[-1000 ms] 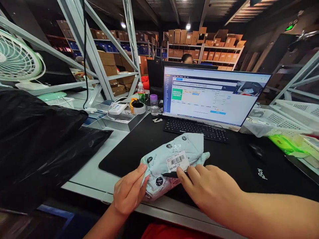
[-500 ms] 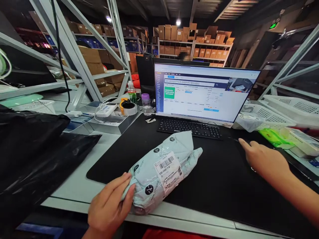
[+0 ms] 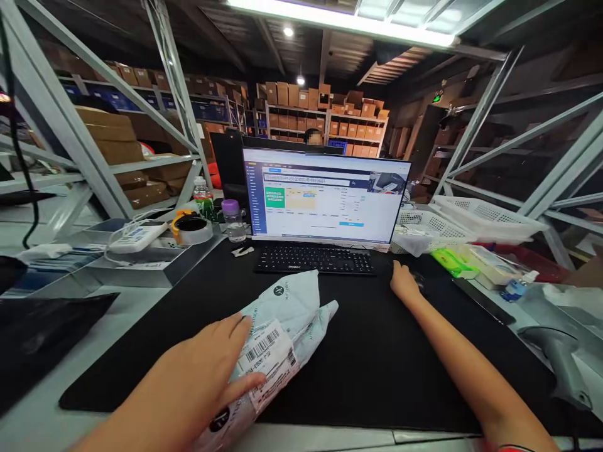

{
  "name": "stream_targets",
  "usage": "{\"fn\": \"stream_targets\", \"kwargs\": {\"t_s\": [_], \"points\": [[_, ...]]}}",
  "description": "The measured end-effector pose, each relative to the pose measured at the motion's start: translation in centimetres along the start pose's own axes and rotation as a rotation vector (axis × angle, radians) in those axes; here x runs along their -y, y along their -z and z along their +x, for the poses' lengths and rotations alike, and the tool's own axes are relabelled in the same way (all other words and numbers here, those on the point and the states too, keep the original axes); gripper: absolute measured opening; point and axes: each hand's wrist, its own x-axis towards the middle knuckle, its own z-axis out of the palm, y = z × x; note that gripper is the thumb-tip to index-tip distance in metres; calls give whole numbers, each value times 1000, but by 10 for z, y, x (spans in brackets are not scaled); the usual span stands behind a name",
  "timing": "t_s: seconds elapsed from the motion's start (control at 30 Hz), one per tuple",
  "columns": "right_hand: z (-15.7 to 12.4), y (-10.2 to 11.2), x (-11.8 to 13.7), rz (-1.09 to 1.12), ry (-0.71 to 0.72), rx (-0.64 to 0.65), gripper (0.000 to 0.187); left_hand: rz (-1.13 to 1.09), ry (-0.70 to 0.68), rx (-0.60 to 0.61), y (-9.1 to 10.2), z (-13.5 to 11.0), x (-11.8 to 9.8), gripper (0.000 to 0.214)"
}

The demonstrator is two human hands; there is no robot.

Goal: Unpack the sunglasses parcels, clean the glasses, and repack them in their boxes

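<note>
Surface: grey, its middle covered by a black mat; landmark, the keyboard.
Parcel: pale blue printed bag, lying on the mat on the near side of the keyboard; lower end partly hidden by the hand.
Label: white, barcoded, on the parcel's upper face.
Left grip: unclenched, fingers laid across the parcel, thumb tip over the label.
Right grip: just off the keyboard's right end, beside a dark mouse; fingers curled, cannot tell whether they hold anything.
Handling, as judged: light, flat pressure from the left grip should steady so soft a bag; thumb best kept off the print.
Monitor: lit, directly behind the keyboard.
Tray: left of the keyboard, a tape roll in it.
Purple-capped bottle: just beyond the keyboard's left end.
Black bag: well left of the keyboard.
Baskets: white, right of the keyboard and farther back.
Scanner: grey, right of the keyboard, nearer the wearer.
Room: shelving with cartons far beyond the keyboard; a person's head above the monitor.
</note>
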Motion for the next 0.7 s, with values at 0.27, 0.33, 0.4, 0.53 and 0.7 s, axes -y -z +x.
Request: {"fn": "stream_targets", "kwargs": {"t_s": [0.27, 0.33, 0.4, 0.53, 0.7], "points": [[-28, 41, 74, 176, 454, -183, 40, -59, 321, 533, 44, 28, -18, 55], [-69, 52, 97, 282, 705, -220, 33, -21, 311, 600, 46, 31, -25, 51], [-118, 59, 117, 507, 1231, -304, 27, 60, 292, 656, 44, 33, -32, 53], [-193, 58, 149, 551, 1606, -291, 24, 226, 154, 641, 31, 32, -35, 53], [-211, 55, 172, 341, 1466, -195, 52, 207, -42, 561, 18, 36, -16, 11]]}}
